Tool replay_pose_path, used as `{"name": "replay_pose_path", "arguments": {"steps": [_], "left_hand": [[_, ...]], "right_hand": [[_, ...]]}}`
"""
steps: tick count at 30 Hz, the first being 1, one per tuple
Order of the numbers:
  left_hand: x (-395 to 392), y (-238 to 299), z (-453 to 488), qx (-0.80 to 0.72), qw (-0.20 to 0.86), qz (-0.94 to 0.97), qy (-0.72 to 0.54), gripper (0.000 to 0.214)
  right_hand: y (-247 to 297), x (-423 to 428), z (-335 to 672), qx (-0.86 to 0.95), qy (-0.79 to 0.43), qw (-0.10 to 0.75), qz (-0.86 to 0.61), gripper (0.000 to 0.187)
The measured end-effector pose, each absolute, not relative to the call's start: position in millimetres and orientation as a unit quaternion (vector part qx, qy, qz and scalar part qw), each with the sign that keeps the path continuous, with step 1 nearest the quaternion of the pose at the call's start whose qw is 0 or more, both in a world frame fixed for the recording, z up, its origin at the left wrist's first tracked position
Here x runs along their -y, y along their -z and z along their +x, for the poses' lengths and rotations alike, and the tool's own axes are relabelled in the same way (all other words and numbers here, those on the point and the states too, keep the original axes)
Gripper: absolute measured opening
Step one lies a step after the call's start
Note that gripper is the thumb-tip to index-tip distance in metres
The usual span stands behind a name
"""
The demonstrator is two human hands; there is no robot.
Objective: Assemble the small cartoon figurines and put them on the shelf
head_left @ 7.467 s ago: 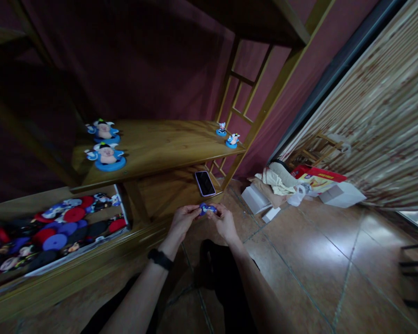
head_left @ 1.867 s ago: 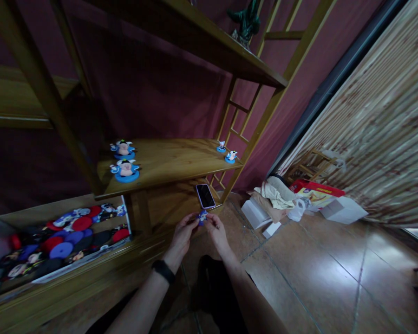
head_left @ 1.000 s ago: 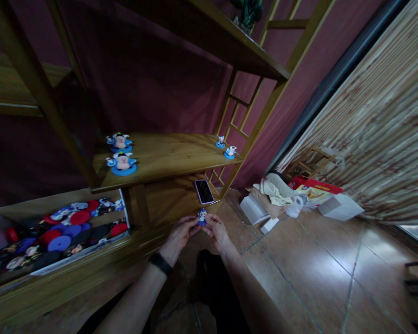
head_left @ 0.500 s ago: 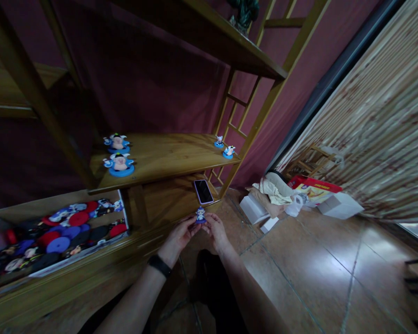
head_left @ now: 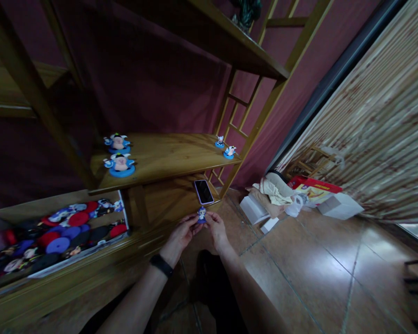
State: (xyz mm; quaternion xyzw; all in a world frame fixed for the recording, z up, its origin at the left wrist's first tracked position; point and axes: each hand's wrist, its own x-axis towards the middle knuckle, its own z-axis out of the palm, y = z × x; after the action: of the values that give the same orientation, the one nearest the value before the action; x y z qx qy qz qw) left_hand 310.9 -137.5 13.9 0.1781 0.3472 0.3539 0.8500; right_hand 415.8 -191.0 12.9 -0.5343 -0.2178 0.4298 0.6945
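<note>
A small blue figurine (head_left: 201, 214) stands upright between my two hands, just in front of the lowest shelf's edge. My left hand (head_left: 181, 233), with a black band on its wrist, pinches the figurine's base from the left. My right hand (head_left: 216, 228) pinches it from the right. A phone (head_left: 204, 191) lies face up on the low shelf right behind the figurine.
Two large figurines (head_left: 119, 163) on blue bases stand at the left of the middle shelf (head_left: 167, 157), and two small ones (head_left: 229, 151) at its right end. A box (head_left: 55, 232) of red, blue and black parts sits lower left. White boxes and cloth (head_left: 278, 190) lie on the tiled floor.
The figurine lay sideways between my fingers at first and now stands upright in them. My hands have stayed in about the same place; the view tilted up to show more shelves.
</note>
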Motion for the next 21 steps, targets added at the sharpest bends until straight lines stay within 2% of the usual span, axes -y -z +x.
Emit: {"name": "replay_pose_path", "arguments": {"steps": [5, 11, 21], "left_hand": [[138.5, -16.6, 311.9, -0.362, 0.833, 0.192, -0.373, 0.018], [139.4, -21.7, 311.4, -0.373, 0.805, 0.234, -0.397, 0.026], [136.4, -26.0, 311.7, -0.361, 0.817, 0.237, -0.382, 0.013]], "right_hand": [[-8.6, 187.9, 413.2, 0.288, -0.342, 0.68, -0.581, 0.017], [-12.5, 188.4, 407.9, 0.342, -0.364, 0.647, -0.576, 0.023], [-14.3, 189.1, 409.1, 0.319, -0.358, 0.666, -0.572, 0.019]]}}
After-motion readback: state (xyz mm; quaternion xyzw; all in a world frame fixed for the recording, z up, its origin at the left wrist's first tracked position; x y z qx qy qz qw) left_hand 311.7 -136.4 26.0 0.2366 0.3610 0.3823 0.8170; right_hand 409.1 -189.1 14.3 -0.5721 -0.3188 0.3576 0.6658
